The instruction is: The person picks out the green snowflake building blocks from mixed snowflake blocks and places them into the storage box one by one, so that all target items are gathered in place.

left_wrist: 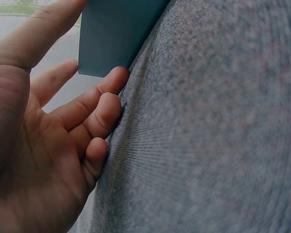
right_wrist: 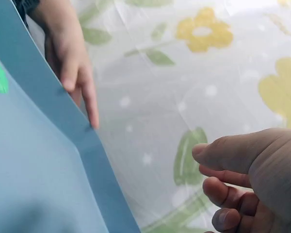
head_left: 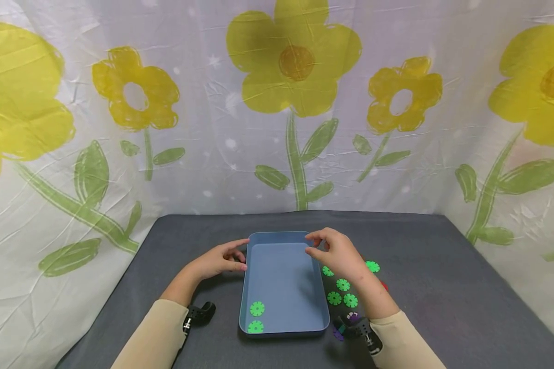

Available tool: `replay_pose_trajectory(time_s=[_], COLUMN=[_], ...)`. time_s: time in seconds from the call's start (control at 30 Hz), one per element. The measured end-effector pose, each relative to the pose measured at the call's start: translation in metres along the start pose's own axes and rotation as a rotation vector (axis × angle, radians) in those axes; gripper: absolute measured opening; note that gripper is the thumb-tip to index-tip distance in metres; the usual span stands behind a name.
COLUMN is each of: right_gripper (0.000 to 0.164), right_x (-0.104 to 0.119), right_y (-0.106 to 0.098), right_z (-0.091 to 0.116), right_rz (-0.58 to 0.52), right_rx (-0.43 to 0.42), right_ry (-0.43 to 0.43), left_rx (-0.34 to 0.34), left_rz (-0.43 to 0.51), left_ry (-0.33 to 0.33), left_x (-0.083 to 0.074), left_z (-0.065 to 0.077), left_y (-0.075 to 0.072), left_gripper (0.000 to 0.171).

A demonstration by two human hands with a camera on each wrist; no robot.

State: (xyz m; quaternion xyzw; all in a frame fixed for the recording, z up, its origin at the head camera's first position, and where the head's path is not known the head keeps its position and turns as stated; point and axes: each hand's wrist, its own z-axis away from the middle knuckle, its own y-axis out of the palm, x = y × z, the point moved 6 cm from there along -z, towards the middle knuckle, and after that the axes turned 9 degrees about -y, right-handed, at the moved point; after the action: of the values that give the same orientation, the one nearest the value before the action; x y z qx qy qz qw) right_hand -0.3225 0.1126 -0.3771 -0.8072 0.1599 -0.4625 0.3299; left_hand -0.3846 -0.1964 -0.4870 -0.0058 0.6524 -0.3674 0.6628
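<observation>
A blue rectangular tray (head_left: pixel 286 287) lies on the dark grey cloth, with two green notched plastic discs (head_left: pixel 257 308) at its near left corner. My left hand (head_left: pixel 217 261) is at the tray's left side; its index finger and thumb reach the rim while the other fingers bend loosely. In the left wrist view, fingertips sit right by the tray wall (left_wrist: pixel 116 39). My right hand (head_left: pixel 337 253) hangs over the far right corner of the tray. A gap shows between its thumb and fingers, and nothing appears between them in the right wrist view.
Several more green discs (head_left: pixel 343 285) lie right of the tray, partly under my right forearm. A purple disc (head_left: pixel 338 334) and a bit of red (head_left: pixel 384 285) show there too. A flower-printed curtain (head_left: pixel 203 184) stands behind the table.
</observation>
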Motion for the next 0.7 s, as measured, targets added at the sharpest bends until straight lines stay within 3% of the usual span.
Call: replay_pose_trajectory(time_s=[0.37,0.7], right_gripper=[0.025,0.030], right_x=[-0.048,-0.085], right_y=[-0.008,-0.002], right_z=[0.000,0.003], right_rz=[0.011,0.077], right_rx=[-0.043,0.037], right_ry=[0.132,0.177], left_rx=[0.000,0.002], left_rz=[0.012,0.010], left_ry=[-0.007,-0.011], left_x=[0.000,-0.001], left_z=[0.001,0.002], left_y=[0.000,0.000], left_gripper=[0.083,0.084])
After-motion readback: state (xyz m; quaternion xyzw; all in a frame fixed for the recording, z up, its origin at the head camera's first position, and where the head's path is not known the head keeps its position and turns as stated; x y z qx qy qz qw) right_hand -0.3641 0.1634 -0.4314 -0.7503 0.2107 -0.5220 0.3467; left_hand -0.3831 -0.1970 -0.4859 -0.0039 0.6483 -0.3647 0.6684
